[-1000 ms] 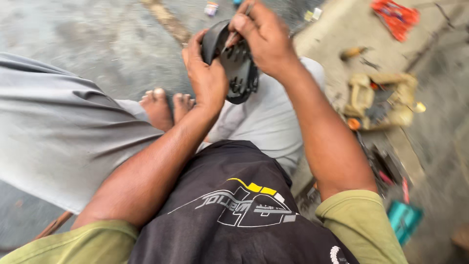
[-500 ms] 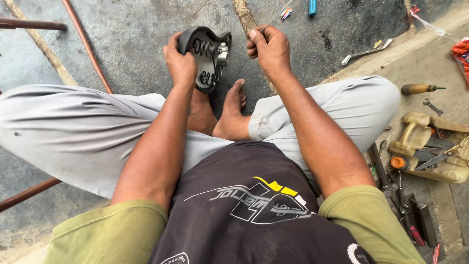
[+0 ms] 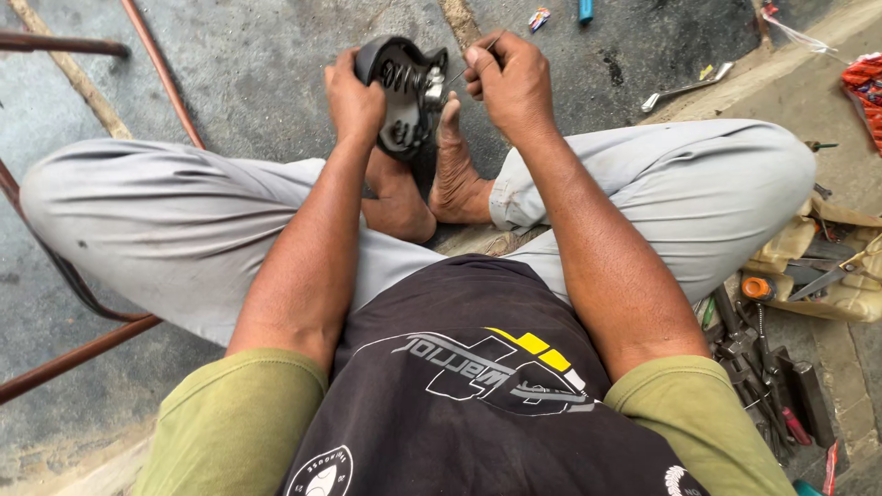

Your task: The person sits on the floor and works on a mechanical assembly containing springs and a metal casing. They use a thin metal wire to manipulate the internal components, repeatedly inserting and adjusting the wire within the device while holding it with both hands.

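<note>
I sit cross-legged on a concrete floor, bare feet [image 3: 432,188] tucked in front of me. My left hand [image 3: 354,96] grips a black curved metal part [image 3: 401,92] with springs on it, held upright above my feet. My right hand [image 3: 508,81] is closed on a thin metal tool [image 3: 485,49] whose tip points toward the part's upper right edge. The two hands are close together, with the part between them.
An open tan tool bag [image 3: 827,266] lies at my right, with pliers and screwdrivers [image 3: 767,367] spread beside my right knee. A wrench [image 3: 684,89] rests on the floor ahead right. Rusty metal bars [image 3: 161,69] run along the left.
The view has swung left and steadied. Both hands stay on the black part and thin tool, now held slightly lower, right above my feet.
</note>
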